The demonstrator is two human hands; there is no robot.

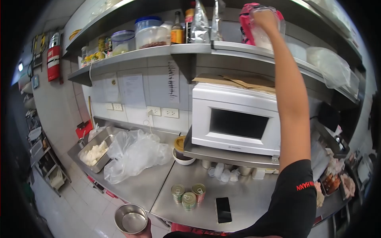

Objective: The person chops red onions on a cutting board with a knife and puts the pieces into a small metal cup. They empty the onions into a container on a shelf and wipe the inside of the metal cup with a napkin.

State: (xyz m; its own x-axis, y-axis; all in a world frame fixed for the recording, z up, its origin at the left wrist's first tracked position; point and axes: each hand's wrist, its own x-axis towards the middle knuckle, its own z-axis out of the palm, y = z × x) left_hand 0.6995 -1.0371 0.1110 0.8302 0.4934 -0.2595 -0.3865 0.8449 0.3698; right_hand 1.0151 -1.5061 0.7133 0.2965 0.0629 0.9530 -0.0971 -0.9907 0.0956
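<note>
My left hand (145,231), at the bottom of the view, holds a round stainless steel bowl (131,219) by its side. The inside of the bowl shows bare metal. My right arm reaches up to the shelf, and my right hand (265,20) is in the mouth of a pink and clear plastic bag (249,24). The bag hides its fingers, so I cannot see what they touch. Three ring-pull cans (189,201) stand together on the steel counter, to the right of the bowl. Beside them lies a black phone (223,210).
A white microwave (235,119) sits on a raised steel stand beneath the shelf (190,48). Left on the counter are a crumpled clear plastic bag (135,152) and a steel tray (99,166) of white food. Bottles and tubs line the shelf.
</note>
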